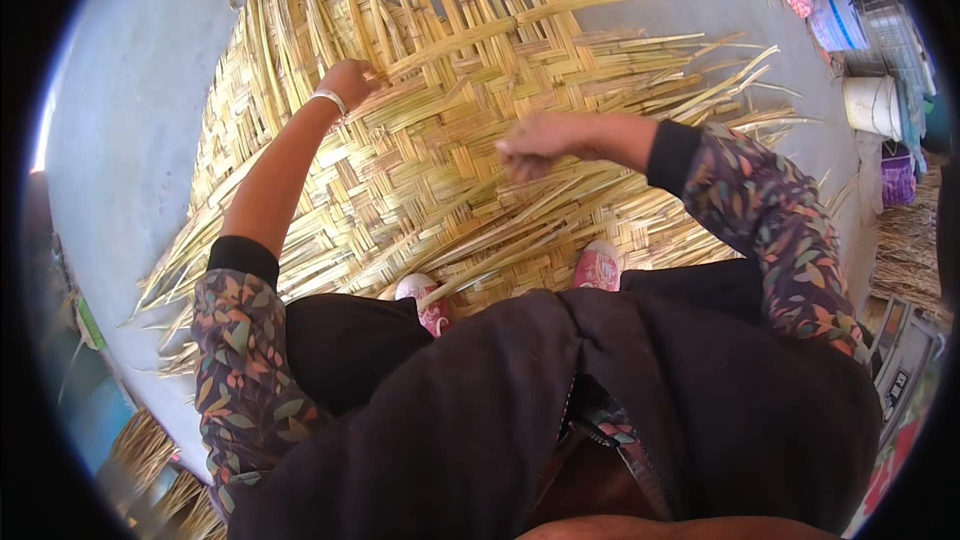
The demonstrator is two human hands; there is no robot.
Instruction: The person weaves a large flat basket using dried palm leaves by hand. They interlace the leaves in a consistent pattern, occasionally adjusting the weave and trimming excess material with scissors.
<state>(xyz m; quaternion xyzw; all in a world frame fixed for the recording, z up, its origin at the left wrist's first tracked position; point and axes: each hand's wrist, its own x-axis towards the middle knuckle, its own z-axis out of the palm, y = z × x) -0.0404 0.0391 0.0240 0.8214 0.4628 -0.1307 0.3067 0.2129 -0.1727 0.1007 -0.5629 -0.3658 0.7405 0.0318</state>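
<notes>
A large mat of woven flat reed strips (400, 180) lies on the floor under both hands, its loose ends fanning out at the far side and the right. My left hand (350, 85), with a white bangle at the wrist, is closed on the near-left end of a wide reed strip (500, 28). That strip slants over the upright canes toward the far right. Over the middle of the mat is my right hand (537, 143), its fingers curled but smeared by motion. Whether it touches the weave or pinches a strip, I cannot tell.
My pink shoes (597, 268) stand on the mat's near edge. To the right are a white and blue bucket (838, 20), a pale bucket (872, 106) and a purple container (897, 178). Bundles of dry stalks (140, 455) lie at the lower left, others at the right.
</notes>
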